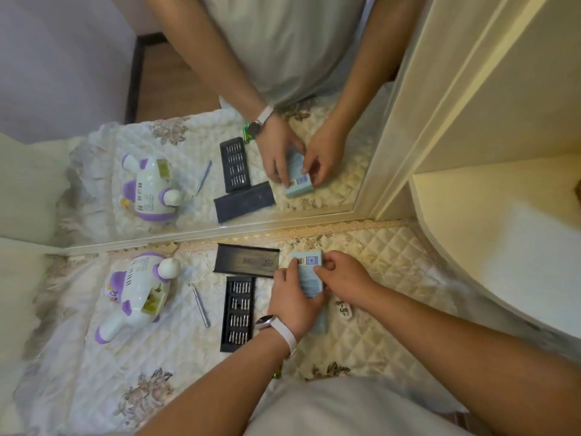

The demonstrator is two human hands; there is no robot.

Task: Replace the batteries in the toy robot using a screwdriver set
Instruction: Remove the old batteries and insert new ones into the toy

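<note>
The left hand (295, 297) and right hand (345, 275) both grip a pale blue box (311, 283) on the quilted desk (377, 262), just right of the bit tray (239, 313). The robot (138, 291) lies well to the left (compartment open), with the screwdriver (199, 305) between it and the tray.

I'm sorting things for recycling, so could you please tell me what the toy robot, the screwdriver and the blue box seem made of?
Toy robot: glossy white and purple moulded plastic, going by its bright highlights. Screwdriver: slim grey rod with a dull sheen, probably metal. Blue box: matte printed cardboard, most likely, given its flat faces and crisp edges.
</note>
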